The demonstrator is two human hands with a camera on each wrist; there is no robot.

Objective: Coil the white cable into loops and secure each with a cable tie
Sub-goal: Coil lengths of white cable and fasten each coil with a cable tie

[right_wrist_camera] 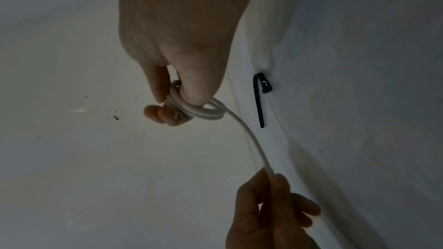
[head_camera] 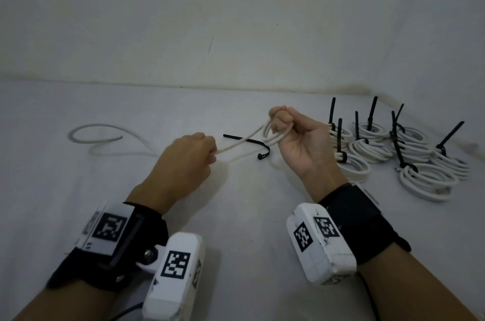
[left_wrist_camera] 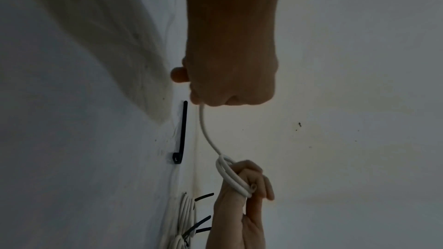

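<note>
My right hand (head_camera: 282,121) is raised above the white surface with its fingers curled. Small loops of the white cable (head_camera: 273,134) are wound round those fingers (right_wrist_camera: 155,113). From the loops one strand (left_wrist_camera: 206,132) runs left to my left hand (head_camera: 207,148), which pinches it. Behind the left hand the rest of the cable (head_camera: 99,137) trails over the surface in a loose curve to its free end. A loose black cable tie (head_camera: 249,142) lies on the surface between and behind the two hands, bent up at its head end (right_wrist_camera: 263,86).
At the right lie several finished white coils (head_camera: 425,179), each bound with a black tie whose tail sticks up (head_camera: 372,110). A wall (head_camera: 236,19) rises behind the white surface (head_camera: 249,189). Both wrists carry white camera housings with black markers.
</note>
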